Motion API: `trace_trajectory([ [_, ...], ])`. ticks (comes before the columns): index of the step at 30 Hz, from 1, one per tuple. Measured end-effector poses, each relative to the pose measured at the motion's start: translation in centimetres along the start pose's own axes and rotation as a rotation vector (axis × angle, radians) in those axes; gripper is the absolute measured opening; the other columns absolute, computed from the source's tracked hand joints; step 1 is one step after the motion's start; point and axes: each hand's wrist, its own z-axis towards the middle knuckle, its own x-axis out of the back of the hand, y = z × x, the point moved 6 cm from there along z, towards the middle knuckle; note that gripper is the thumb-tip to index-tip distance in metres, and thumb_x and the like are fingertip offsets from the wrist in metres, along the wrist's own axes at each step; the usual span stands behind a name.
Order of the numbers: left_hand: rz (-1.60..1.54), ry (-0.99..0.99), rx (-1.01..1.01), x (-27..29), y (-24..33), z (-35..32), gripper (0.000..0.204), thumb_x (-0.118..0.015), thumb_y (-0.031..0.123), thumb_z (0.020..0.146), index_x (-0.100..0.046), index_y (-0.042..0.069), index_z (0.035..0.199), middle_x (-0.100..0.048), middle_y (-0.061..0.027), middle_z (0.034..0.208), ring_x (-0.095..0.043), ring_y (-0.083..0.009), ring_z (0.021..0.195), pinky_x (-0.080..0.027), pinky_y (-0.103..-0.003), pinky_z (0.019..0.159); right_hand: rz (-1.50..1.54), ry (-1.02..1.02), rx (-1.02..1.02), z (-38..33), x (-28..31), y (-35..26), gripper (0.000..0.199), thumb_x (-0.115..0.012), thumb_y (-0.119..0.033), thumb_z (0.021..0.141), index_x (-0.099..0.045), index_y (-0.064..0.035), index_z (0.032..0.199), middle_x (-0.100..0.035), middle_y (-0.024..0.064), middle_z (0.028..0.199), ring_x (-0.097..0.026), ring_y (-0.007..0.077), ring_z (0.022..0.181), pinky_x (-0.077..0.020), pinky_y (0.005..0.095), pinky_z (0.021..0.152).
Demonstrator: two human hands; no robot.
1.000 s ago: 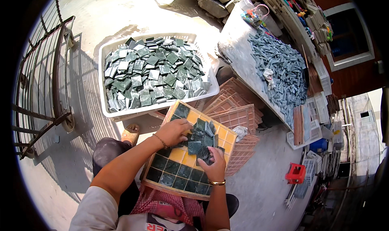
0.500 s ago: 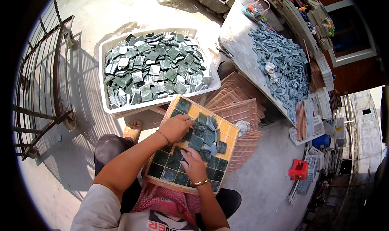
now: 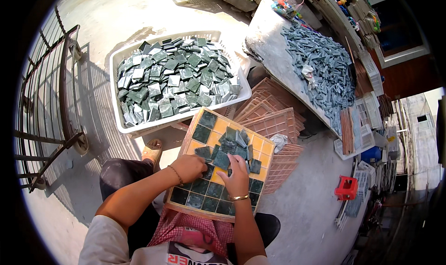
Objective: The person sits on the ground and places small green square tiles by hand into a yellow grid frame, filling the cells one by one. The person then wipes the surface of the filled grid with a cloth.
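A shallow tray mold (image 3: pixel 186 146) with a yellow gridded bed lies tilted across my lap. Dark green square stone tiles (image 3: pixel 200 186) fill the cells nearest me and some at its far left corner. Loose tiles (image 3: pixel 228 145) are heaped at its middle and right. My left hand (image 3: pixel 189 168) is at the tray's left side, its fingertips closed on a tile (image 3: pixel 207 172) low over the cells. My right hand (image 3: pixel 238 177) reaches up from below, thumb and fingers around the edge of a tile (image 3: pixel 221 160) at the front of the heap.
A white plastic basket (image 3: pixel 114 79) full of green tiles stands beyond the tray. Stacked reddish gridded trays (image 3: pixel 274 125) lie to the right, beside a slab table (image 3: pixel 265 37) bearing a pile of narrow stone strips (image 3: pixel 320 70). A metal rack (image 3: pixel 60 88) stands left; a red crate (image 3: pixel 346 188) sits right.
My left hand has moved down and left from the upper cells, where a tile now shows at the far left. My right hand has moved up and right to the heap's front tile.
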Motion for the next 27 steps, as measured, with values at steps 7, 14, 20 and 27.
trace_trajectory([
  [7,-0.114,0.171,0.084,1.7,-0.5,1.0,0.014,-0.060,0.017,0.073,-0.061,0.007,0.083,-0.059,-0.0089,0.080,-0.058,-0.0267,0.080,-0.047,-0.036,0.069,0.207,0.110,-0.044,-0.9,0.4,3.5,0.033,-0.061,-0.008,0.077,-0.053,0.0022,0.107,-0.059,0.0116,0.077,-0.057,0.0208,0.065,-0.0468,0.0286,0.063],
  [14,-0.183,0.158,-0.017,1.1,0.8,1.9,0.028,-0.064,0.014,0.071,-0.056,0.007,0.097,-0.056,-0.0097,0.087,-0.056,-0.0269,0.087,-0.046,-0.035,0.075,0.512,-0.327,-0.282,-2.2,-0.5,4.1,0.022,-0.058,-0.006,0.079,-0.059,-0.0004,0.100,-0.058,0.0074,0.084,-0.056,0.0101,0.056,-0.0460,0.0222,0.052],
  [20,-0.060,0.115,-0.145,-1.7,2.9,2.2,0.050,-0.070,0.018,0.065,-0.049,0.005,0.108,-0.049,-0.0093,0.098,-0.053,-0.0261,0.094,-0.047,-0.034,0.076,0.171,-0.035,-0.243,-3.5,2.8,5.7,0.029,-0.069,-0.007,0.069,-0.057,-0.0020,0.095,-0.056,0.0090,0.091,-0.056,0.0152,0.059,-0.0458,0.0260,0.055],
  [27,0.084,0.167,-0.088,-1.7,4.6,2.7,0.046,-0.071,0.019,0.063,-0.050,0.004,0.101,-0.046,-0.0076,0.093,-0.052,-0.0226,0.089,-0.048,-0.031,0.072,0.193,0.065,-0.446,-5.3,1.7,6.0,0.034,-0.073,-0.011,0.065,-0.055,-0.0020,0.092,-0.058,0.0086,0.079,-0.056,0.0160,0.061,-0.0458,0.0266,0.058],
])
